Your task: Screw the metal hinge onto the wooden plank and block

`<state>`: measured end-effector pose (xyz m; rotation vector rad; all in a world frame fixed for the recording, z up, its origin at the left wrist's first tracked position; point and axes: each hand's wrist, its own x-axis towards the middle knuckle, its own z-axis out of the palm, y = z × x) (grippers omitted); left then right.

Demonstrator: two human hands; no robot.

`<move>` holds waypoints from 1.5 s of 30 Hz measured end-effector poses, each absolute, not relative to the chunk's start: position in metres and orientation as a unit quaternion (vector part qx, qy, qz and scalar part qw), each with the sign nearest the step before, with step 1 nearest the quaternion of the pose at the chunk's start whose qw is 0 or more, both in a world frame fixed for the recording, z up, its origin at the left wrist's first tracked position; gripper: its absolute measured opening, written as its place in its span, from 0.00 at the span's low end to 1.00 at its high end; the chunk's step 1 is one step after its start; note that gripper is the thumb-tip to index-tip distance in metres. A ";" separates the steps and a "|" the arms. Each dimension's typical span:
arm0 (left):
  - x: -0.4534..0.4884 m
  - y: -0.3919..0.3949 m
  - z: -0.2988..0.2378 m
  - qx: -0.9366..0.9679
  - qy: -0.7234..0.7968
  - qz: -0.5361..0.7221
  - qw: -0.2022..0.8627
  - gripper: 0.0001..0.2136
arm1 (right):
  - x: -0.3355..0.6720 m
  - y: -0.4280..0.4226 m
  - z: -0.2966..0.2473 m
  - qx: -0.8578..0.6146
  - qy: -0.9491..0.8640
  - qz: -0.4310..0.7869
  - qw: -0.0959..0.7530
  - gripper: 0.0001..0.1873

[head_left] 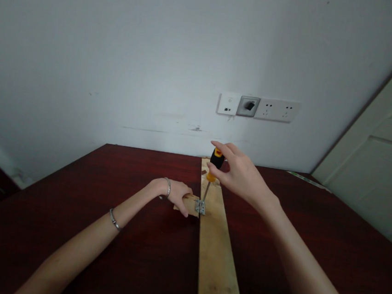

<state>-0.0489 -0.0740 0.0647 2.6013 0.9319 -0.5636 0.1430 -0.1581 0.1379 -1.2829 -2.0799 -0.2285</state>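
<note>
A long pale wooden plank (215,250) lies lengthwise on the dark red table (104,230). A small metal hinge (200,207) sits at its left edge, joining it to a small wooden block (190,205). My left hand (177,194) grips that block, fingers curled over it. My right hand (238,172) is closed around the black and yellow handle of a screwdriver (214,165), held upright with its shaft reaching down to the hinge.
A white wall stands behind the table with a row of sockets (258,107). A pale door (381,165) is at the right. A thin strip (307,179) lies near the table's far right edge.
</note>
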 end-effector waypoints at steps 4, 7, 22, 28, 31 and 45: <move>-0.049 -0.074 0.066 0.909 0.323 -0.202 0.168 0.33 | 0.144 -0.156 0.137 -0.490 -0.797 -0.080 0.344 0.23; -0.049 -0.074 0.066 0.909 0.320 -0.204 0.171 0.32 | 0.144 -0.156 0.137 -0.479 -0.802 -0.073 0.351 0.27; -0.048 -0.077 0.069 0.904 0.333 -0.197 0.183 0.30 | 0.144 -0.161 0.141 -0.495 -0.792 -0.109 0.339 0.22; -0.048 -0.075 0.067 0.906 0.328 -0.199 0.179 0.30 | 0.144 -0.159 0.141 -0.468 -0.796 -0.069 0.378 0.18; -0.049 -0.075 0.067 0.902 0.331 -0.201 0.192 0.29 | 0.143 -0.160 0.141 -0.461 -0.799 -0.070 0.378 0.23; -0.049 -0.075 0.066 0.904 0.327 -0.199 0.189 0.31 | 0.144 -0.157 0.139 -0.430 -0.811 -0.049 0.393 0.23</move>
